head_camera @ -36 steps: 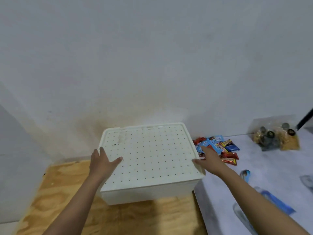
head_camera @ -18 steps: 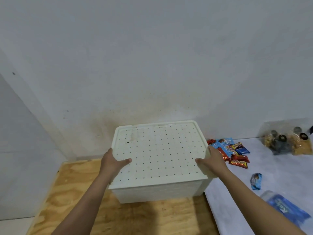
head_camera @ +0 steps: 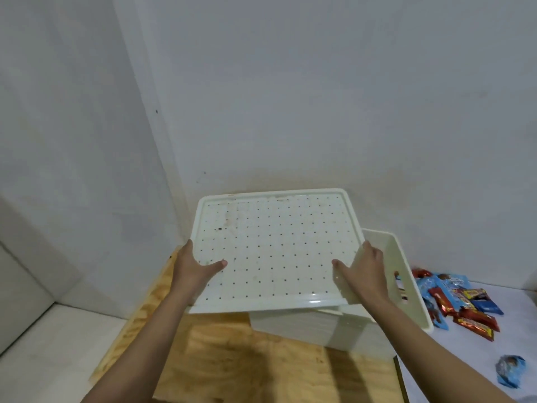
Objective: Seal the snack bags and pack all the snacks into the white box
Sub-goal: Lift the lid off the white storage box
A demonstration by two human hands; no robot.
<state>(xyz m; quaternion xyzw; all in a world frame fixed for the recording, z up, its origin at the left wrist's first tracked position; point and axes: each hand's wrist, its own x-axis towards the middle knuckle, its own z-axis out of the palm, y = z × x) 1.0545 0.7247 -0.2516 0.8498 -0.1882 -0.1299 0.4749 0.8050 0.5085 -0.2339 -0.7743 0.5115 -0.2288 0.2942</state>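
The white box (head_camera: 409,289) stands where the plywood board meets the white table. Its perforated white lid (head_camera: 276,245) is lifted clear and shifted left, so the box's right rim and a handle slot show. My left hand (head_camera: 194,269) grips the lid's left edge, thumb on top. My right hand (head_camera: 363,274) grips the right edge the same way. A pile of small wrapped snacks (head_camera: 462,301) in blue and red wrappers lies just right of the box. One blue snack packet (head_camera: 510,367) lies alone nearer me.
The plywood board (head_camera: 232,353) lies under and in front of the box, a white-covered table (head_camera: 453,362) to its right. White walls close off the back and left, with a low white ledge (head_camera: 43,338) at the lower left.
Both hands have lifted the lid off the box and carried it left, uncovering the box's right side. The view has swung left, so the clear bags at the right have left the frame.
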